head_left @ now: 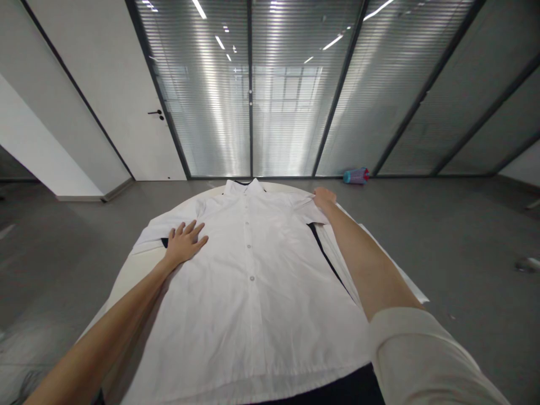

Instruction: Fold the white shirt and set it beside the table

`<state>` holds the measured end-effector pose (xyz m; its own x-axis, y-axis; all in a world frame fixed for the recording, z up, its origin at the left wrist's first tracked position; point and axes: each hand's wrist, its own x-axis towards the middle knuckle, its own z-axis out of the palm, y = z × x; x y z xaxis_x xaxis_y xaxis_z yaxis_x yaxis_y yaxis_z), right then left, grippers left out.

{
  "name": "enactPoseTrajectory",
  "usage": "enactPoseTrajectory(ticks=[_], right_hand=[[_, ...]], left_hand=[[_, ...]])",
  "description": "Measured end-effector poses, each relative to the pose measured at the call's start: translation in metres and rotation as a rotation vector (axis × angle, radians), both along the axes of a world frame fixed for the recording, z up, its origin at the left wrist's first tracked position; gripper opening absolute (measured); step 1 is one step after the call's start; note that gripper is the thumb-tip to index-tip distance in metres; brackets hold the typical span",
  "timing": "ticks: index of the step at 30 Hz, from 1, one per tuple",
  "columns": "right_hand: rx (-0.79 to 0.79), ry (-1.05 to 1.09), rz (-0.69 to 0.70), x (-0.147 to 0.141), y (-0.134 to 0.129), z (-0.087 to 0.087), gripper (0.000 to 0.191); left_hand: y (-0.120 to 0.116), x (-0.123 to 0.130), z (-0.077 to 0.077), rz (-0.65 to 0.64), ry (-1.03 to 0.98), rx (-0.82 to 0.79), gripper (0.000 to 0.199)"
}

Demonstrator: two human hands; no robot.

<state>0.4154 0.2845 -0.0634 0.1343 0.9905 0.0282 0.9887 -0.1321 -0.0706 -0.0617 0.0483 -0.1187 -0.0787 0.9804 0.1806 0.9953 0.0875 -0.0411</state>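
Observation:
A white short-sleeved button-up shirt point(270, 264) lies spread front side up, its collar at the far end and its hem toward me. My left hand point(185, 244) rests on it below the left-hand sleeve, palm down with the fingers spread. At the far right, my right hand point(324, 196) has its fingers closed on the shirt's right-hand sleeve near the shoulder. Dark cloth point(346, 388) shows under the hem and in narrow strips beside the shirt. The fingertips of my right hand are mostly hidden.
The shirt lies on a pale table with a rounded far edge point(143, 267). Beyond it, a blue and red cylindrical thing point(356, 176) lies on the grey floor by a glass partition with blinds point(287, 112). A white door point(139, 101) stands at the back left.

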Motion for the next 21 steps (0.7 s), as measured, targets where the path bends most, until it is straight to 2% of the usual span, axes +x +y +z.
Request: enactPoseTrajectory(ticks=[5,9,13,15,18,21], right_hand=[[0.013,0.052,-0.039,-0.002,-0.008,-0.008,0.047],[-0.004,0.109,-0.046,-0.014,-0.014,-0.010,0.056],[-0.081,0.135,-0.026,-0.024,-0.024,-0.015,0.083],[-0.155,0.108,0.009,-0.022,-0.031,-0.021,0.091],[-0.263,0.049,0.035,-0.011,-0.038,-0.030,0.094],[-0.291,0.036,0.039,-0.002,-0.037,-0.032,0.097]], left_hand=[[-0.001,0.001,0.002,0.011,-0.001,-0.010,0.063],[-0.001,0.002,0.004,0.013,-0.005,-0.016,0.063],[0.000,0.002,0.003,0.015,-0.002,-0.010,0.062],[0.000,0.001,0.001,0.009,-0.005,-0.005,0.063],[0.000,0.000,0.001,-0.002,-0.011,-0.002,0.063],[-0.001,0.000,0.001,-0.009,-0.018,-0.006,0.063]])
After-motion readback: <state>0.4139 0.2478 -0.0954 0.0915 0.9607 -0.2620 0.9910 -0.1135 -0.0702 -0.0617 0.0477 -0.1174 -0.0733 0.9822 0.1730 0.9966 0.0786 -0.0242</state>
